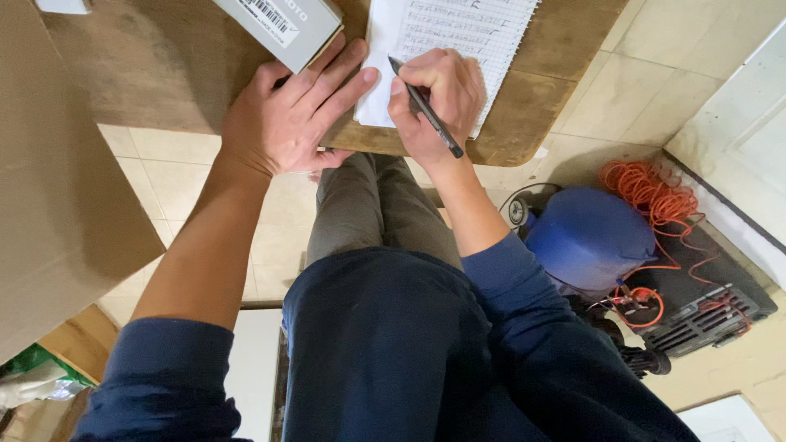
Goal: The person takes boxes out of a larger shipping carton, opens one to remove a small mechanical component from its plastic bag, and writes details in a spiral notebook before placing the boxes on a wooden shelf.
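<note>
- One brown wooden table with a rounded edge [164, 74] carries everything the seated person is working on; it sits just beyond their knees, so both forearms reach it easily.
- One large flat sheet of brown cardboard [57, 164] fills the person's left side, well apart from either hand.
- One blue rounded machine body [585, 237] stands on the pale tiled floor [630, 74] to the right, with one coil of orange cable [647, 188] looped beside it.
- One white lined sheet of paper covered in handwritten rows [458, 33] lies on the table near its edge, under the right hand, seemingly placed there for writing.
- One grey rectangular box with a barcode label [278, 24] rests on the table just left of the paper.
- One left hand [282, 123] lies flat, fingers spread open and gripping nothing, fingertips touching the box's lower corner and the paper's margin, probably to steady them.
- One right hand [434, 102] has its fingers closed around the pen in a writing grip.
- One slim dark pen [426, 106] points its tip at the paper, slanting back over the knuckles.
</note>
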